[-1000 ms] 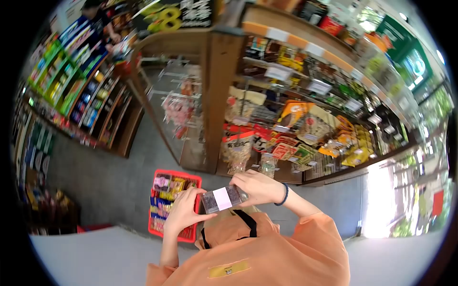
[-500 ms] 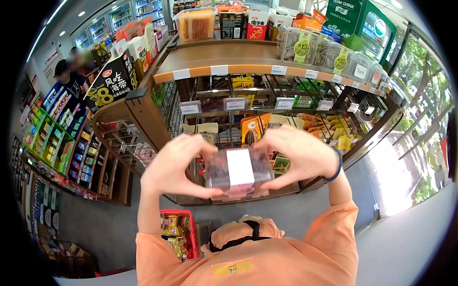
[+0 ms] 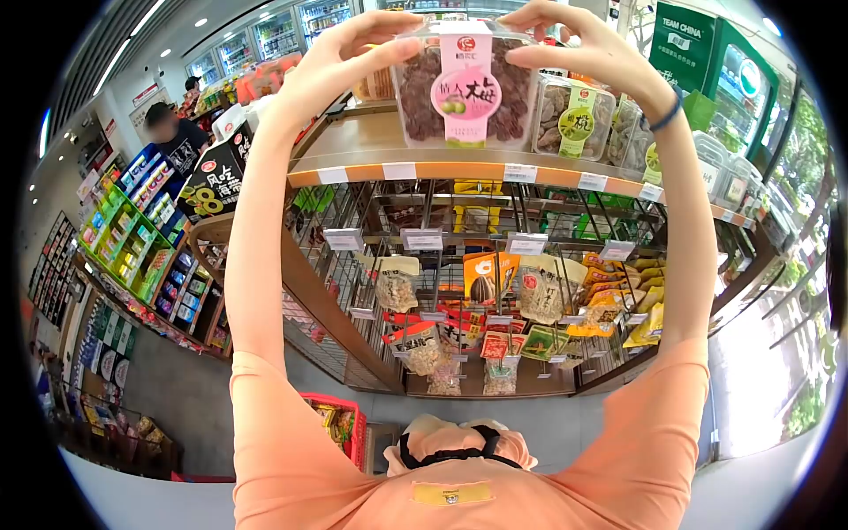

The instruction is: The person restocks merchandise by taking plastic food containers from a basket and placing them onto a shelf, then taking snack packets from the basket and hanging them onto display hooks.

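Note:
Both arms reach forward to the top shelf [image 3: 353,146]. Between my hands stands a clear plastic box of dark dried plums [image 3: 415,97], upright, with a white and pink label facing me. My left hand [image 3: 358,53] grips its upper left side, thumb on the front face. On the upper right side is my right hand [image 3: 579,44], its thumb on the front and fingers over the top edge. Just right of this box sits a similar clear box with a green label [image 3: 574,119]. Whether the plum box's base touches the shelf I cannot tell for sure.
More clear boxes [image 3: 707,155] line the shelf's right end. Black snack cartons [image 3: 212,185] stand at the left. Bagged snacks [image 3: 539,291] hang on racks below. A red basket [image 3: 358,433] with packets is on the floor. A person [image 3: 172,132] is at the far left.
My hands have carried the plum box from low in front of the racks up and forward to the top shelf. It has tipped so its label side now faces me.

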### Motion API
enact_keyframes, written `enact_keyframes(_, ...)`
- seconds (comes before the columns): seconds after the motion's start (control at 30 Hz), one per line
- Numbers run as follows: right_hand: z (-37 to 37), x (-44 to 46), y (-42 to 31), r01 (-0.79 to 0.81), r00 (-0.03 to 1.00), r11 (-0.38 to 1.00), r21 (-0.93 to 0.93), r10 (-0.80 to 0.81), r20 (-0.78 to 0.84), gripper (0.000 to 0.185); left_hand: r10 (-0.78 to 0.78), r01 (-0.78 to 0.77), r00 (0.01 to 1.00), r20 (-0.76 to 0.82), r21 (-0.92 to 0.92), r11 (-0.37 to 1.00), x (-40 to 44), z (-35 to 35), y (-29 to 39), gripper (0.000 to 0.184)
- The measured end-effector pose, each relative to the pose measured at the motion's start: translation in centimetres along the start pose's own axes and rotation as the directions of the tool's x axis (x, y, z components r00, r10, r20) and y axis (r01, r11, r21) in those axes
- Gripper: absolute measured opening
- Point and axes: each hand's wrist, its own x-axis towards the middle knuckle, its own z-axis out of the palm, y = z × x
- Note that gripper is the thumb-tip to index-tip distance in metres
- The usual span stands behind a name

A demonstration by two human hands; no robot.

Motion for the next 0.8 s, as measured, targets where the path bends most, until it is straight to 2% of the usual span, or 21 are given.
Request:
enact_keyframes(0.1, 0.5, 1.6, 2.6, -0.077, 0.997, 0.997, 0.005, 0.077, 0.012, 0.051, -0.052, 0.052, 0.999, -0.011, 0.037, 0.998, 1.4, 1.1, -2.6, 0.042)
enact_keyframes(0.13, 0.8, 2.1, 4.2, -0.01, 1.0, 0.999, 0.038, 0.009, 0.024, 0.059, -0.04, 0.039, 0.999, 0.007, 0.053, 0.998, 1.9, 1.4, -3.6, 0.049)
enact_keyframes(0.17, 1.3, 2.5, 5.7, -0.014, 1.0, 0.999, 0.045, 0.013, 0.023, 0.059, -0.027, 0.025, 0.999, 0.029, 0.067, 0.997, 2.3, 1.9, -4.7, 0.056)
enact_keyframes(0.23, 2.1, 3.2, 7.9, 0.095, 0.995, 0.984, -0.153, -0.089, 0.045, 0.053, -0.106, 0.099, 0.99, 0.097, 0.07, 0.993, 2.8, 2.4, -6.1, 0.062)
enact_keyframes(0.3, 2.2, 3.3, 8.9, 0.079, 0.996, 0.977, -0.199, -0.067, 0.066, 0.055, -0.188, 0.184, 0.969, 0.162, 0.041, 0.982, 3.0, 3.0, -5.9, 0.064)
enact_keyframes(0.37, 2.2, 3.6, 9.7, 0.061, 0.987, 0.994, -0.089, -0.046, 0.157, 0.053, -0.149, 0.147, 0.974, 0.17, 0.028, 0.989, 3.4, 3.4, -6.9, 0.065)
enact_keyframes(0.5, 2.7, 3.6, 10.6, 0.038, 0.985, 0.992, -0.123, -0.017, 0.173, 0.052, -0.104, 0.103, 0.968, 0.227, 0.015, 0.995, 3.8, 4.1, -8.2, 0.065)
enact_keyframes(0.7, 2.9, 3.3, 10.9, -0.004, 0.976, 0.995, -0.096, 0.025, 0.215, 0.052, -0.119, 0.114, 0.965, 0.232, 0.037, 0.993, 3.8, 4.8, -8.4, 0.062)
enact_keyframes(0.77, 3.0, 3.3, 10.5, -0.015, 0.981, 0.975, -0.22, 0.057, 0.185, 0.053, -0.099, 0.091, 0.968, 0.231, 0.045, 0.995, 3.8, 4.8, -8.6, 0.061)
enact_keyframes(0.8, 3.1, 3.3, 10.5, -0.018, 0.979, 0.975, -0.221, 0.062, 0.194, 0.052, -0.107, 0.103, 0.965, 0.238, 0.027, 0.994, 3.9, 4.8, -8.6, 0.062)
